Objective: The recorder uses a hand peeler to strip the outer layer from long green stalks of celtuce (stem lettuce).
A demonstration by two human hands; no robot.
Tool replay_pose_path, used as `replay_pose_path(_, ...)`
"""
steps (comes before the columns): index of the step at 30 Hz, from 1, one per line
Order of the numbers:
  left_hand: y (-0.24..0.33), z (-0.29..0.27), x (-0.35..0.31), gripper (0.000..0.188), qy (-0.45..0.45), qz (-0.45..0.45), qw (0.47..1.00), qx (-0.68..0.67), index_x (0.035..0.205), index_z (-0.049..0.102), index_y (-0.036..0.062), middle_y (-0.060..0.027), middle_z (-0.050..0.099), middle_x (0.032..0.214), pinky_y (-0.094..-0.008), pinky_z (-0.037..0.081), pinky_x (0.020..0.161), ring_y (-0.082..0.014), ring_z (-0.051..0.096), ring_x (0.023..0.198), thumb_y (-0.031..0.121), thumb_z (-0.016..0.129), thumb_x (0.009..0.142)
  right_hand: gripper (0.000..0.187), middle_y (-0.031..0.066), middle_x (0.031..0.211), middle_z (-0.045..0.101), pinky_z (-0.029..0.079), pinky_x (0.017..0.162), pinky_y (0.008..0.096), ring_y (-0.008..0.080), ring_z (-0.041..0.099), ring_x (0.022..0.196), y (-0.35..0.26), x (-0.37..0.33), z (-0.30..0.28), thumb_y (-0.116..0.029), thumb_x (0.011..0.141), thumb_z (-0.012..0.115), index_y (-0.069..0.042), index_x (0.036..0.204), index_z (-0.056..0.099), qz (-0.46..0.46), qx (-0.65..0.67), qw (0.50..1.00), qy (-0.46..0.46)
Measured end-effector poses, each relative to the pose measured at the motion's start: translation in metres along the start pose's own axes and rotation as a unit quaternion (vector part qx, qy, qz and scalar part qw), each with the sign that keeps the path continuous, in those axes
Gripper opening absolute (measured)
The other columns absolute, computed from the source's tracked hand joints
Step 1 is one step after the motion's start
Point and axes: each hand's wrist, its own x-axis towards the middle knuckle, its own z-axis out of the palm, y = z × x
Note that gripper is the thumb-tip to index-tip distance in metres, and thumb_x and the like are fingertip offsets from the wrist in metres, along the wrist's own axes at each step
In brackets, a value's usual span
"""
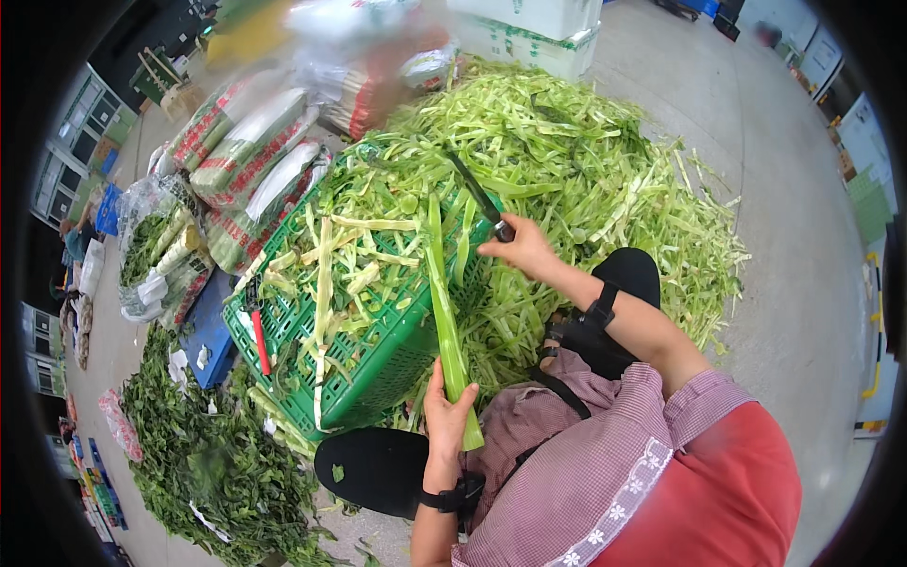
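My left hand [448, 412] grips the lower end of a long, pale green celtuce stem [446, 326], which slants up and away over the right edge of an upturned-looking green plastic crate [373, 378]. In my right hand [524, 249] is a knife [475, 185], closed round its dark handle, with the long dark blade pointing up and left beyond the stem's upper part. The blade looks apart from the stem. Strips of peel [364, 279] lie scattered over the crate's top. At the crate's left side rests a red-handled tool [261, 342], its head partly covered.
A large heap of green peelings [567, 142] spreads ahead and right. Bagged stems [246, 156] are stacked at the far left, beside a blue board [210, 331]. Dark leaves [217, 463] cover the floor at near left. White boxes [539, 42] stand behind the heap.
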Motion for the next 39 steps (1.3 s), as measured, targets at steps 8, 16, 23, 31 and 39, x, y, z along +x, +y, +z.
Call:
replay_pose_path(8, 0.008, 0.014, 0.004, 0.072, 0.026, 0.081, 0.986, 0.143, 0.141, 0.037, -0.0019, -0.0114, 0.055, 0.116, -0.0283, 0.050, 0.085, -0.0174, 0.058, 0.102, -0.001, 0.069, 0.076, 0.053, 0.0032, 0.076, 0.063, 0.042, 0.045, 0.0217, 0.0076, 0.053, 0.051, -0.002, -0.046, 0.045, -0.005, 0.075, 0.077, -0.001, 0.120, 0.050, 0.150, 0.204, 0.963, -0.090)
replay_pose_path(16, -0.003, 0.003, 0.006, 0.074, 0.018, 0.015, 0.998, 0.058, 0.142, 0.036, -0.0008, -0.0113, 0.056, 0.117, -0.0283, 0.046, 0.089, -0.0169, 0.056, 0.101, -0.001, 0.071, 0.077, 0.049, 0.0068, 0.086, 0.064, 0.049, 0.055, 0.0286, 0.0157, 0.060, 0.065, 0.014, -0.006, -0.025, -0.019, 0.080, 0.071, -0.004, 0.124, 0.055, -0.067, -0.129, 0.983, 0.110)
replay_pose_path(23, 0.004, 0.004, 0.007, 0.074, 0.008, 0.003, 0.999, 0.035, 0.144, 0.034, -0.0011, -0.0097, 0.059, 0.115, -0.0251, 0.046, 0.085, -0.0134, 0.056, 0.097, -0.002, 0.068, 0.079, 0.049, 0.0039, 0.082, 0.058, 0.049, 0.055, 0.0366, 0.0235, 0.059, 0.066, 0.012, -0.052, -0.009, -0.024, 0.079, 0.069, -0.024, 0.127, 0.057, -0.333, -0.414, 0.846, -0.045)
replay_pose_path(31, 0.012, 0.005, 0.001, 0.070, 0.023, 0.021, 0.993, 0.116, 0.143, 0.037, 0.0013, -0.0103, 0.063, 0.113, -0.0272, 0.049, 0.083, -0.0144, 0.060, 0.097, 0.001, 0.066, 0.079, 0.047, 0.0029, 0.079, 0.055, 0.047, 0.053, 0.0336, 0.0207, 0.056, 0.062, 0.012, -0.015, -0.007, -0.023, 0.077, 0.070, -0.026, 0.123, 0.060, -0.431, -0.450, 0.782, -0.002)
replay_pose_path(39, -0.001, -0.006, -0.010, 0.075, 0.053, 0.061, 0.970, 0.231, 0.142, 0.037, 0.0046, -0.0160, 0.059, 0.115, -0.0343, 0.047, 0.089, -0.0261, 0.059, 0.102, -0.001, 0.070, 0.075, 0.034, 0.0102, 0.085, 0.063, 0.052, 0.060, 0.0372, 0.0288, 0.064, 0.073, 0.021, 0.023, -0.051, -0.029, 0.087, 0.061, -0.027, 0.121, 0.061, -0.122, -0.412, 0.898, 0.096)
